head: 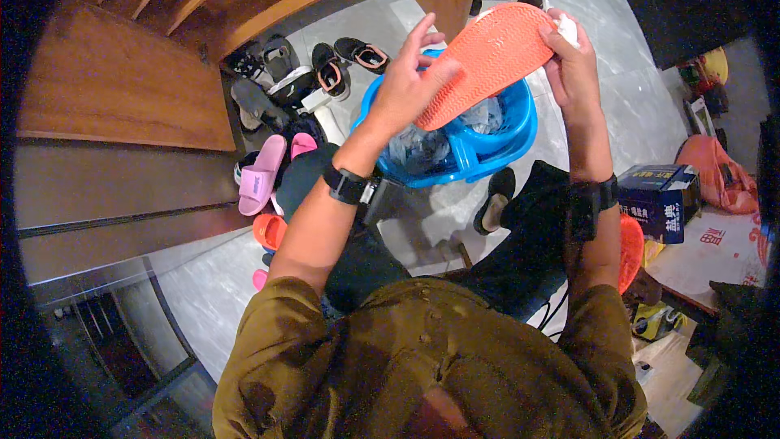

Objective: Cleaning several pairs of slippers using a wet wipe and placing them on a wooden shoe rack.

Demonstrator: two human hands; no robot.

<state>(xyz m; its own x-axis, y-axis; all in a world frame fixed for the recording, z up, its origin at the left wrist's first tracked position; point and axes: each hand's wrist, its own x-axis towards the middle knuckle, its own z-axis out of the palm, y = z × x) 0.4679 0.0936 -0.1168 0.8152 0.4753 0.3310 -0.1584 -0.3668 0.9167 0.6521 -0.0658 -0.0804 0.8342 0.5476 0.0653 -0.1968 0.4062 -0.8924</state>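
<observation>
An orange slide sandal (493, 52), its ridged sole facing the camera, is held above a blue plastic mop bucket (524, 128). My right hand (573, 61) grips one end of it, with a white tissue or cloth (567, 29) between the fingers. At the sandal's lower edge is my left hand (414, 76), fingers spread; whether its thumb presses on the sole or only lies near it, I cannot tell. In the bucket, water or a clear plastic bag (417, 149) shows, partly hidden by my left forearm. The sandal's upper side is turned away.
Black shoes (359, 55) and dark slippers (259, 103) stand left of the bucket by a wooden cabinet (128, 79). A pink slide (263, 175) and an orange slide (269, 231) lie nearer. Right are a dark cardboard box (658, 195) and a red plastic bag (719, 177).
</observation>
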